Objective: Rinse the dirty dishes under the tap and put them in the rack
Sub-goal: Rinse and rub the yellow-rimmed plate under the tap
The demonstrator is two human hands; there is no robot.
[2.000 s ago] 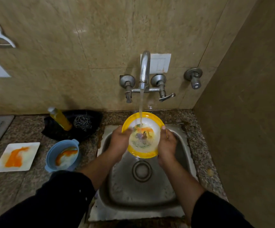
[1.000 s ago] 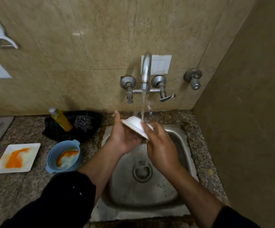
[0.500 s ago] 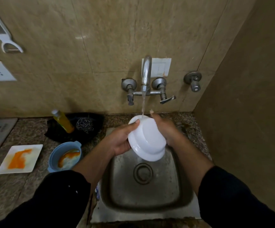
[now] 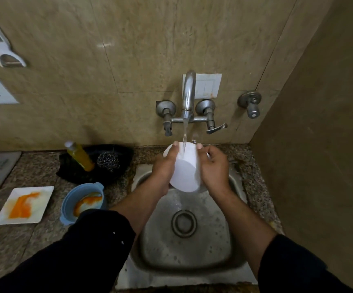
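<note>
A bowl (image 4: 185, 172) with a white underside is held over the steel sink (image 4: 184, 246), its base turned toward me. Water runs from the tap (image 4: 188, 96) onto its back. My left hand (image 4: 164, 169) grips the bowl's left edge and my right hand (image 4: 212, 168) grips its right edge. On the counter at the left lie a white square plate (image 4: 24, 205) smeared with orange and a blue bowl (image 4: 82, 203) with orange residue. No rack is in view.
A yellow soap bottle (image 4: 79, 155) and a steel scrubber (image 4: 108, 160) sit on a black cloth behind the blue bowl. A side wall closes off the right. A second valve (image 4: 250, 105) sticks out of the back wall.
The bowl was flipped from its yellow-rimmed inside facing me to its white underside. It has since tilted further, and both hands have shifted to grip its sides.
</note>
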